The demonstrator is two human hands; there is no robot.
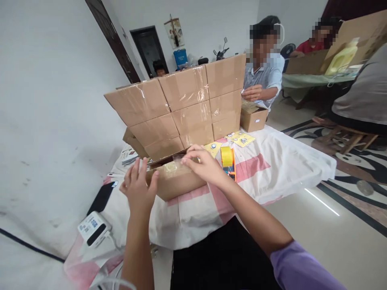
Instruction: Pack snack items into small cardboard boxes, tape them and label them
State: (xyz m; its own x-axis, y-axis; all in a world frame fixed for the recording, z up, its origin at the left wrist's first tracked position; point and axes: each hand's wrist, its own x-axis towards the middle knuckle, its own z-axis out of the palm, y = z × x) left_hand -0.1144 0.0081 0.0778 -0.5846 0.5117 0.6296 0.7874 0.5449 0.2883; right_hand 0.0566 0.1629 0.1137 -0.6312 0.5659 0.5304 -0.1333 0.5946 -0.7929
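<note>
A small cardboard box lies in front of me on the cloth, with shiny clear tape across its top. My left hand is at the box's left end, fingers spread and holding nothing. Over the right part of the box, my right hand has thumb and fingers pinched together at what looks like a loose end of the clear tape. An orange tape dispenser with a yellow roll stands just right of that hand.
Behind the box rises a wall of stacked, taped cartons. A white device with a cable and a black flat object lie at left. Yellow printed sheets and another box are at right, near a seated person.
</note>
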